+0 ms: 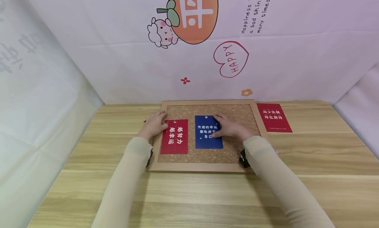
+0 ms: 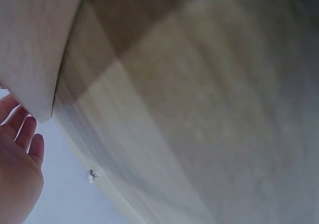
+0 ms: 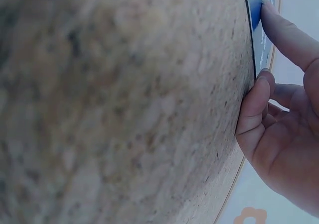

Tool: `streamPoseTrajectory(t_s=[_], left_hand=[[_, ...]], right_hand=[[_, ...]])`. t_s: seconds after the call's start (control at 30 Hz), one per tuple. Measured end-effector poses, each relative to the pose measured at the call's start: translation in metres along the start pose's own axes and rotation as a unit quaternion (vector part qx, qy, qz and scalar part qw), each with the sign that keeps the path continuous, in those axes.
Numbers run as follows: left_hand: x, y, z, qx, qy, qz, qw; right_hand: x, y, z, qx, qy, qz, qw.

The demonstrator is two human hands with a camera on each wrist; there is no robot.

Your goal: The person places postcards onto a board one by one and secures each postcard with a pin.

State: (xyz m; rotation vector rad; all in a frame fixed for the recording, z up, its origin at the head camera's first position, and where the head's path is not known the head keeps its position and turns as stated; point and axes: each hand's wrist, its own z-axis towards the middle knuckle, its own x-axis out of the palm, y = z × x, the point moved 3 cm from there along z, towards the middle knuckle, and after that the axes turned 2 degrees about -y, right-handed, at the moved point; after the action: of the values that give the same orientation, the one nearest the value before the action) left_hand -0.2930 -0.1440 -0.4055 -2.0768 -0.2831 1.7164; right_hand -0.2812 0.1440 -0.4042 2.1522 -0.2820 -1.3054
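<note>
My left hand (image 1: 153, 125) rests over the left rail of a wood-framed corkboard (image 1: 201, 167), its thumb by the left edge of a red card (image 1: 174, 145). In the left wrist view, its fingers (image 2: 25, 129) lie loosely at the frame's corner. A blue card (image 1: 207, 144) lies on the cork, with a pushpin (image 1: 206, 116) near its top edge. My right hand (image 1: 229, 127) touches this card at its right side. In the right wrist view, the thumb (image 3: 286, 35) presses on the blue face while other fingers (image 3: 254, 107) rest bent against the cork.
Another red card (image 1: 275, 119) with white characters lies on the wooden table (image 1: 195, 195), right of the board. A small loose pushpin (image 1: 144, 120) sits on the table left of the left hand. A printed white cloth (image 1: 133, 73) stands behind the table.
</note>
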Motion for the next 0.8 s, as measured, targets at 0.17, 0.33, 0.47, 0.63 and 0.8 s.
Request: streamPoseTrajectory(t_s=[0.17,0.33,0.47,0.63,0.8], left_hand=[[0.001,-0.001,0.0,-0.002,0.001,-0.007,1.0],[0.001,0.001,0.001,0.005,0.0,-0.016,0.9999],[0.002,0.002,0.003,0.007,0.002,-0.011,0.9999],[0.002,0.002,0.004,0.013,0.003,-0.009,0.9999],[0.002,0.003,0.004,0.008,0.004,-0.014,0.9999]], right_hand=[[-0.001,-0.003,0.0,-0.008,0.0,0.0,1.0],[-0.006,-0.005,-0.003,-0.011,-0.001,0.016,0.9998],[-0.014,-0.01,-0.005,-0.024,-0.025,0.035,0.9988],[-0.029,-0.018,-0.013,-0.027,-0.076,0.061,0.9949],[-0.043,-0.031,-0.022,0.02,-0.127,0.085,0.9881]])
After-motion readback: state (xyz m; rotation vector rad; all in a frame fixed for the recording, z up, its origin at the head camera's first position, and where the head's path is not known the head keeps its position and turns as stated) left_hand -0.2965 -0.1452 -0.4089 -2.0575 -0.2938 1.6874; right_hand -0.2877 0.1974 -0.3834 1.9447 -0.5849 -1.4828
